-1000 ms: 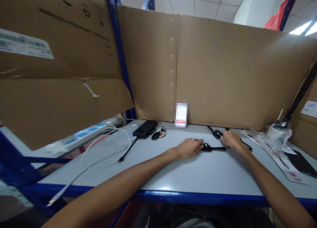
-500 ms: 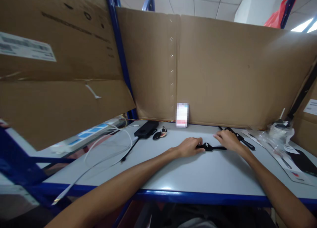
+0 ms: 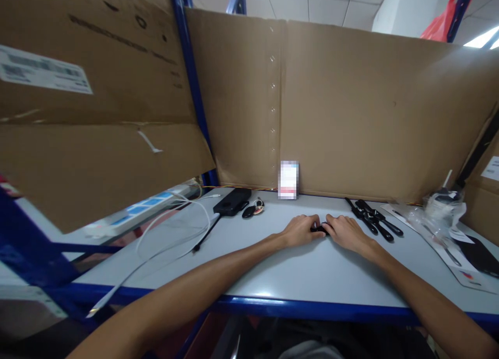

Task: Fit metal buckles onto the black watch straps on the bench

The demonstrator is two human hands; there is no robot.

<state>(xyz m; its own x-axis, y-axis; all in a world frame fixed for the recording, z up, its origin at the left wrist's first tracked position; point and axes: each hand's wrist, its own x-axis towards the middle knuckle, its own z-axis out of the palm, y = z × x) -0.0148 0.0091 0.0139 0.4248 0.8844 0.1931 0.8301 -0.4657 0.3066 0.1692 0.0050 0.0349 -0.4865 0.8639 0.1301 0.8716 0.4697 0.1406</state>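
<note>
Over the middle of the table, my left hand (image 3: 299, 230) is closed around one end of a black spokeshave (image 3: 321, 228). My right hand (image 3: 345, 231) has its fingers closed on the other side of the same tool, close to the left hand. Only a short dark piece shows between the fingers; both handles are mostly covered. Just beyond my right hand, several more black spokeshaves (image 3: 375, 219) lie side by side on the tabletop.
Against the cardboard back wall (image 3: 370, 109) leans a phone (image 3: 288, 180) with a blurred screen. To the left are a black power bank (image 3: 233, 202), a key fob (image 3: 248, 212), white cables (image 3: 171, 244) and a power strip (image 3: 148, 205). Clear packaging (image 3: 432, 229) and a dark phone (image 3: 477, 255) lie right.
My right hand has moved left, from above the tool's right handle to gripping it beside my left hand. The group of spokeshaves behind it now shows fully.
</note>
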